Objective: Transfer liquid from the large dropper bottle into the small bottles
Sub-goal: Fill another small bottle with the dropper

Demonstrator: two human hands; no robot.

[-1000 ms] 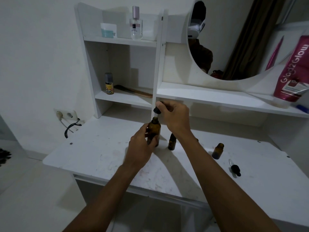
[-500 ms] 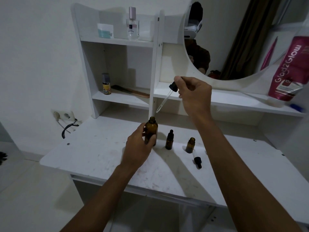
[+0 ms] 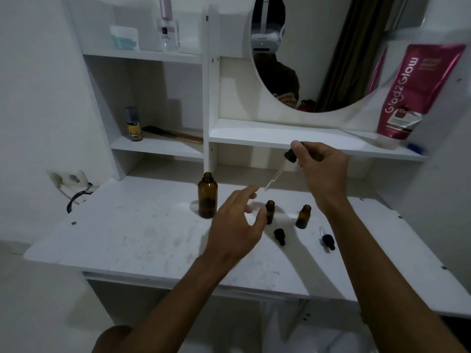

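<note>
1. Fingers (image 3: 302,151) of the right hand (image 3: 322,166) are pinching the dropper (image 3: 290,156) by its black bulb, glass tube slanting down-left above the counter (image 3: 127,238).
2. The left hand (image 3: 234,225) is hovering with fingers spread, gripping nothing, just beside one small bottle (image 3: 269,212).
3. The large bottle (image 3: 207,196) is standing uncapped on the counter; the other small bottle (image 3: 303,216) and two dropper caps (image 3: 279,235) are sitting nearby.

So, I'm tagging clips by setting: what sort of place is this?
Likely a home dressing table: a round mirror over white shelves holding a perfume bottle and a pink cosmetic tube.
</note>
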